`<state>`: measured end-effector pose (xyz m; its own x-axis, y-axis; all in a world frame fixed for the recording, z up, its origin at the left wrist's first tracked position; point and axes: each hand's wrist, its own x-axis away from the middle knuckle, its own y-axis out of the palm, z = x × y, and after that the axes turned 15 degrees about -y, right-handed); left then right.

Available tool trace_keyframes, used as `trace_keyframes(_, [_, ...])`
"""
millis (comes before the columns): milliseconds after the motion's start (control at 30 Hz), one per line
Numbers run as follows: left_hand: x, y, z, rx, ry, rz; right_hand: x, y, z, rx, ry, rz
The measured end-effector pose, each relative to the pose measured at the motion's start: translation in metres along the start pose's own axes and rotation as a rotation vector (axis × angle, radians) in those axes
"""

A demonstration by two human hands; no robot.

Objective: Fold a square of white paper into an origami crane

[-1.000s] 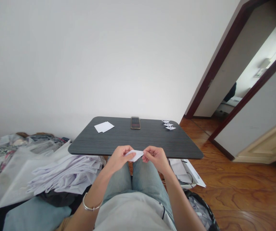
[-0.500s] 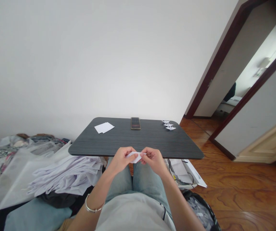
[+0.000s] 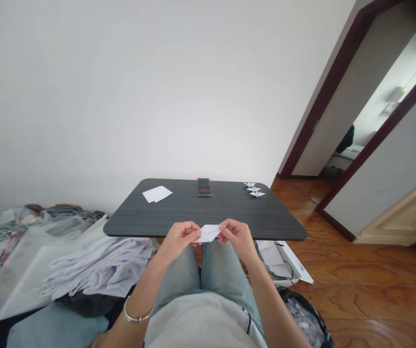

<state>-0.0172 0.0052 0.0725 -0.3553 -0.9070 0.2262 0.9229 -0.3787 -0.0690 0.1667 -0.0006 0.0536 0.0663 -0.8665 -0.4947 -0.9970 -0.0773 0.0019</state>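
In the head view, I'm seeing the left hand and right hand holding a folded white paper above the thighs, fingers clamped on either end. A loosening pinch could be dropping it into the lap. I'm counting one phone, two paper sheets and three origami cranes on the dark table.
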Motion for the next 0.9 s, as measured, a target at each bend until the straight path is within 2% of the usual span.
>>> trace_keyframes(300, [0.002, 0.003, 0.003, 0.033, 0.027, 0.021, -0.002, -0.003, -0.006, -0.043, 0.000, 0.004])
trace_keyframes(500, [-0.004, 0.007, 0.001, -0.211, 0.048, 0.058, -0.004, -0.003, -0.007, -0.056, -0.021, -0.040])
trace_keyframes(567, [-0.005, 0.009, 0.000, -0.225, 0.053, 0.048, -0.006, -0.002, -0.006, -0.057, -0.030, -0.048])
trace_keyframes(733, [-0.003, 0.014, 0.000, -0.037, 0.049, 0.030, -0.005, 0.001, -0.003, -0.094, -0.038, -0.001])
trace_keyframes(900, [0.003, 0.022, 0.007, 0.136, 0.067, 0.076, 0.002, 0.010, -0.008, -0.104, -0.005, -0.060])
